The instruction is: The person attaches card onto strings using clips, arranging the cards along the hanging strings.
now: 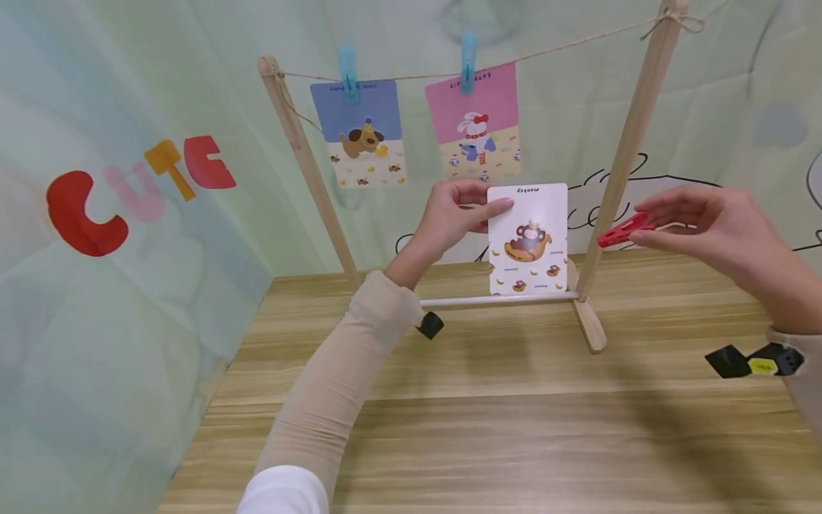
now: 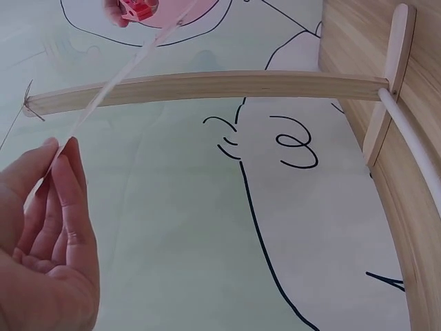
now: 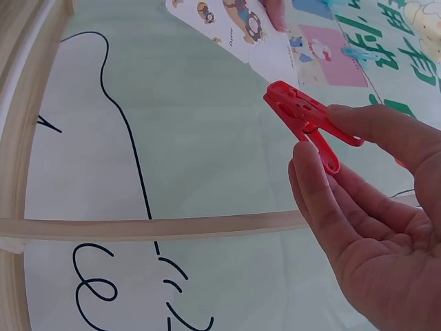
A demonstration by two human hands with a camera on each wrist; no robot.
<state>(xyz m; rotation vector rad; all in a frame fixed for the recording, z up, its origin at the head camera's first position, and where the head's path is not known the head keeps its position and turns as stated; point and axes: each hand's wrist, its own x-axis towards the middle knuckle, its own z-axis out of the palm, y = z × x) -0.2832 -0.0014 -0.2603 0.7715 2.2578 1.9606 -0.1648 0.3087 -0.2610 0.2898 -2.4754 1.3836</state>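
My left hand (image 1: 452, 214) pinches a white card with a monkey on a banana (image 1: 529, 246) by its upper left edge. The card hangs below the string, apart from it; in the left wrist view it shows edge-on as a thin card (image 2: 127, 65). To the right, my right hand (image 1: 713, 221) holds a red clothespin (image 1: 619, 230) between thumb and fingers. From the right wrist view, the red clothespin (image 3: 303, 121) has its handles between thumb and fingertips, its nose pointing toward the card.
A string (image 1: 565, 48) runs between two wooden posts (image 1: 626, 150). Blue clothespins (image 1: 347, 68) hold a puppy card (image 1: 366, 135) and a pink rabbit card (image 1: 478, 125) on it. A white rod (image 1: 462, 301) joins the stand low down. Behind hangs a printed cloth (image 1: 193, 64).
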